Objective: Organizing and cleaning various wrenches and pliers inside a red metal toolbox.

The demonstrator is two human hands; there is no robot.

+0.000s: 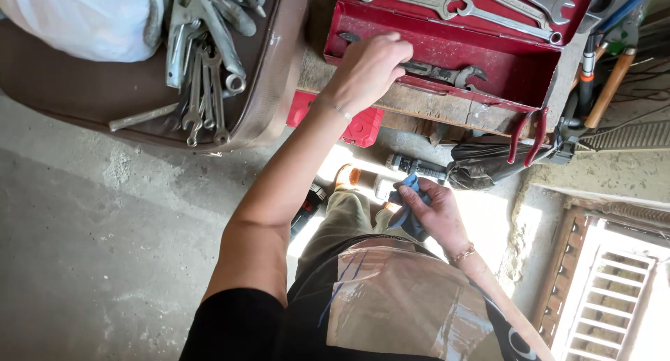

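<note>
We saw the left hand (368, 66) reaching far into the open red metal toolbox (520, 71), its fingers curled down over the near-left part of the lower tray; whether they had closed on anything we could not tell, since the knuckles hid what lay beneath. Just to the right of that hand a dark, worn open-end wrench (447, 73) lay on the tray floor, its jaw end pointing right. Farther back, on the toolbox's upper level, several bright steel spanners (460, 5) lay side by side. The toolbox sat on a rough wooden bench edge (433, 110), with its red handles (528, 134) hanging down over the near side. The right hand (436, 211) was held low, close to our body, clenched around a crumpled blue cloth (412, 214); a thin bracelet showed at its wrist. On the left, a brown tray-like case (84, 96) held a heap of grey wrenches (202, 75), with a white bag (77, 16) at its far-left corner. Below the bench, near the floor, a red plastic case (359, 127) and a black torch-like tool (415, 167) lay near a black bag (481, 166). At the far right, tool handles in orange and black (600, 82) stood near the toolbox.
</note>
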